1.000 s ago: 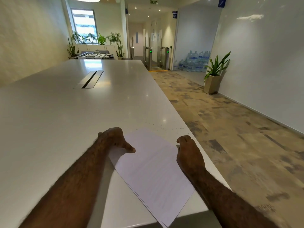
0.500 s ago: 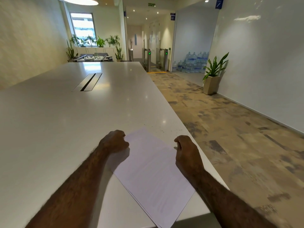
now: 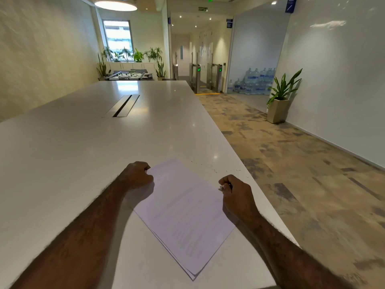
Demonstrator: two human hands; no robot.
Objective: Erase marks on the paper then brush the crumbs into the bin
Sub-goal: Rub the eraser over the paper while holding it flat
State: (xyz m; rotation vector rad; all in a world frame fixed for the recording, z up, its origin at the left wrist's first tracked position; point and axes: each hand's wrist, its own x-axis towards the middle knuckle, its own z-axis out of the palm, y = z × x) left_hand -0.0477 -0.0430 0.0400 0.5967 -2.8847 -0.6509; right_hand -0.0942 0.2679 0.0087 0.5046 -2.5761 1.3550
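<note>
Looking down, I see the paper lying askew on the white table, between my two hands. My left hand rests as a fist at the sheet's left edge, fingers curled together at the far corner; whether they pinch the paper I cannot tell. My right hand sits at the right edge, its fingers clamped on a small pale thing, too small to name. Dark crumbs lie scattered on the table just beyond the right fingers.
</note>
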